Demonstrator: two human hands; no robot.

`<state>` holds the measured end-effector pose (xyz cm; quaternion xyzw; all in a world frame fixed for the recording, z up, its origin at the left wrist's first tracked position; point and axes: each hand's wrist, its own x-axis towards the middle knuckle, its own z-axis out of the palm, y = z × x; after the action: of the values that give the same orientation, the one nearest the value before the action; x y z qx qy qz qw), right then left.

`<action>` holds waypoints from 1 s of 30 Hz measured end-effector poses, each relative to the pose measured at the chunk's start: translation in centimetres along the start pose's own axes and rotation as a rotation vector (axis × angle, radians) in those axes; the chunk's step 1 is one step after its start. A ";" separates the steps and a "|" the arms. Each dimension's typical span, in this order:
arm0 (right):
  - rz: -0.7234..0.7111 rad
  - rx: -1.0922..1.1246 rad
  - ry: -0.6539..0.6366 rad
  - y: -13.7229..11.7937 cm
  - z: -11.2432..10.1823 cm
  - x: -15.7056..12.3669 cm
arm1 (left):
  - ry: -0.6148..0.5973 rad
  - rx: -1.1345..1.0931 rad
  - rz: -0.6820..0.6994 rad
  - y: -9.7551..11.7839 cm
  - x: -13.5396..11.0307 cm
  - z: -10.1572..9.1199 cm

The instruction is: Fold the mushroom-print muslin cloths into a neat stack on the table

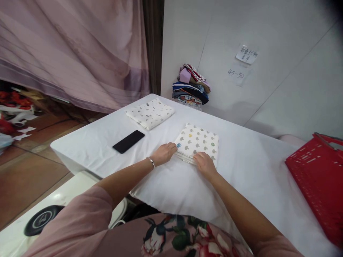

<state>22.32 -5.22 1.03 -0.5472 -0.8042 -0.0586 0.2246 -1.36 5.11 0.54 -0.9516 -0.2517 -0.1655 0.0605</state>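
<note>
A folded white cloth (199, 139) with grey mushroom-like prints and a few blue, yellow and green ones lies flat in layers on the white-covered table (241, 160). My left hand (164, 153), with a bracelet at the wrist, grips its near left corner, fingers closed together. At the middle of the near edge, my right hand (205, 164) has its fingers curled over the layers; the thumb side is partly hidden. Behind and to the left lies another folded white cloth (150, 113) with small dark prints, touched by neither hand.
A black phone (129, 141) lies left of my left hand. A stack of folded clothes (190, 87) stands against the wall behind the table. On the right is a red plastic basket (318, 182). A white surface with a round black object (44, 220) is at lower left.
</note>
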 end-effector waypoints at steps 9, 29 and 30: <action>-0.010 -0.033 -0.022 -0.2 0.5 -0.4 | 0.026 -0.129 -0.049 -0.1 -0.5 0.3; 0.045 0.095 -0.023 0.4 0.8 -0.5 | 0.036 -0.392 -0.128 -0.7 -0.8 0.1; 0.049 0.098 -0.019 0.3 0.7 -0.4 | 0.038 -0.399 -0.137 -0.7 -0.7 0.1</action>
<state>22.53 -5.20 0.13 -0.5554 -0.7946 -0.0083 0.2449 -2.28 5.43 0.19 -0.9220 -0.2769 -0.2338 -0.1360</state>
